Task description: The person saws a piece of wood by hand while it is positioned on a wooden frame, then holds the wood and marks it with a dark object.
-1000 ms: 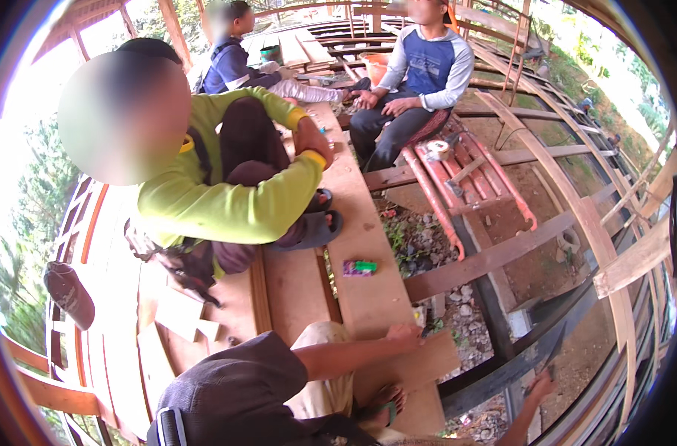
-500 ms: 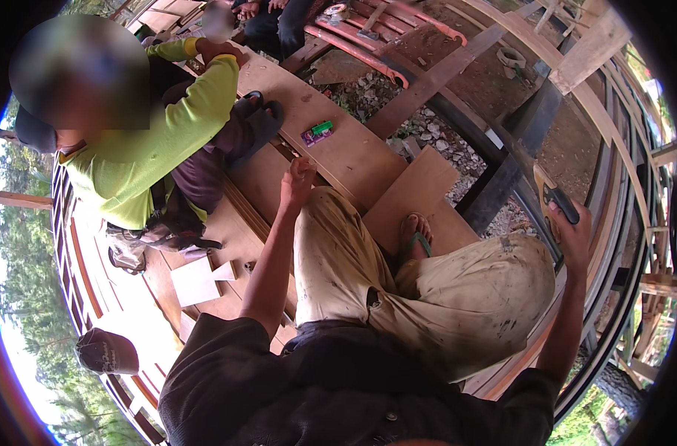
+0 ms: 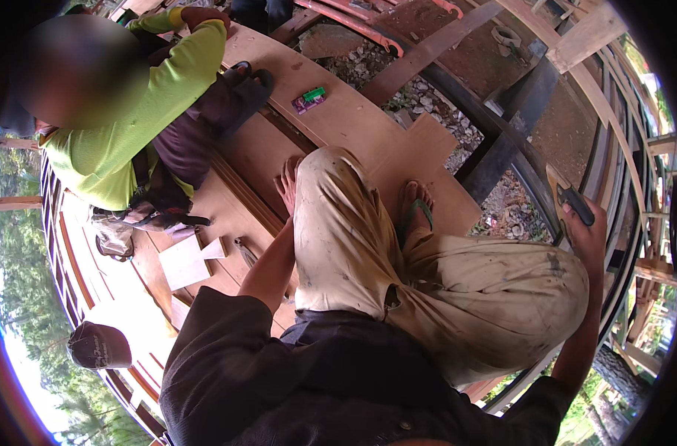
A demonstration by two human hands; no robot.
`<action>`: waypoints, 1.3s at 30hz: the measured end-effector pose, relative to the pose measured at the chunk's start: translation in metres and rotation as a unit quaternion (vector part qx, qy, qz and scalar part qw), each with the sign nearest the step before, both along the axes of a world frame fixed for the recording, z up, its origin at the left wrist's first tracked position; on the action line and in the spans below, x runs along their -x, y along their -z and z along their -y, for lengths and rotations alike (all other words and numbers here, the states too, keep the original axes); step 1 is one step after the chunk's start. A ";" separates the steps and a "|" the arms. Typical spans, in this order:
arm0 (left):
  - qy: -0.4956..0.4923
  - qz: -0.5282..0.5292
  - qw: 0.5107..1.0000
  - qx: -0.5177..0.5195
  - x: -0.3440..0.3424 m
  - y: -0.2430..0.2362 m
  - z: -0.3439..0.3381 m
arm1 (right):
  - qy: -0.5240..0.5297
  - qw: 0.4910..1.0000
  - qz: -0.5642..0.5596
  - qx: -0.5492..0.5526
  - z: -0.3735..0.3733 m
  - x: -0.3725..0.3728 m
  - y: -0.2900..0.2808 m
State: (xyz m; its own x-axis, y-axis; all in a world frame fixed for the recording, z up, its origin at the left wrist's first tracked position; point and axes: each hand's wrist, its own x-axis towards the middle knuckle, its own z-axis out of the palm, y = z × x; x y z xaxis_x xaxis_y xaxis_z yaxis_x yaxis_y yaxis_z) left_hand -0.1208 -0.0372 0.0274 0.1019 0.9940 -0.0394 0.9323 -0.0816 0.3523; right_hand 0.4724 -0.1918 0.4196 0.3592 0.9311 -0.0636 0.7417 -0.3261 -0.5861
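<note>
My left hand (image 3: 286,182) rests with fingers spread on the wooden boards, beside my bent knee (image 3: 323,186); part of it is behind the knee. Out at the right, my right hand (image 3: 582,221) grips a tool with a black and tan handle (image 3: 576,204), seemingly a handsaw. Small green and purple packets (image 3: 308,99) lie on a long board (image 3: 346,119). Board offcuts (image 3: 182,264) and a small dark object (image 3: 242,249), too small to name, are left of my left arm.
A co-worker in a yellow-green top (image 3: 108,156) sits at upper left; another person's legs (image 3: 260,9) show beyond. A cap (image 3: 99,346) is at lower left. On the right are open beams (image 3: 502,141) over rubble (image 3: 505,204), with red metal frames (image 3: 346,22) farther off.
The view has swung down toward my lap. My left hand, raised half a second ago with fingers curled, has lowered and spread onto the boards. My right hand still holds its tool.
</note>
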 end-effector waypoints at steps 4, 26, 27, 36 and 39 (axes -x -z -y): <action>-0.010 -0.058 0.998 -0.035 -0.023 0.003 -0.002 | -0.047 0.997 0.063 0.006 -0.053 -0.001 0.020; -0.074 -0.122 0.990 -0.021 -0.035 -0.013 -0.015 | -0.201 0.957 -0.031 0.206 -0.288 0.036 0.316; -0.072 -0.117 0.990 -0.019 -0.037 -0.015 -0.017 | -0.207 0.959 -0.026 0.193 -0.288 0.031 0.320; -0.073 -0.119 0.990 -0.006 -0.042 -0.007 -0.017 | -0.190 0.956 -0.051 0.217 -0.286 0.020 0.317; -0.073 -0.125 0.990 -0.006 -0.039 -0.007 -0.014 | -0.190 0.957 -0.050 0.212 -0.280 0.019 0.318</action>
State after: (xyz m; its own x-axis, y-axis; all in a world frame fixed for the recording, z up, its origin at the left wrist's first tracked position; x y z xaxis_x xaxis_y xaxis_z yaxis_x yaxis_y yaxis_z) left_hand -0.0817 -0.0232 0.0348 -0.0533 0.9980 -0.0330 0.9923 0.0567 0.1100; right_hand 0.4538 0.0886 0.1014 -0.0283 0.8765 -0.4806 0.8010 -0.2677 -0.5355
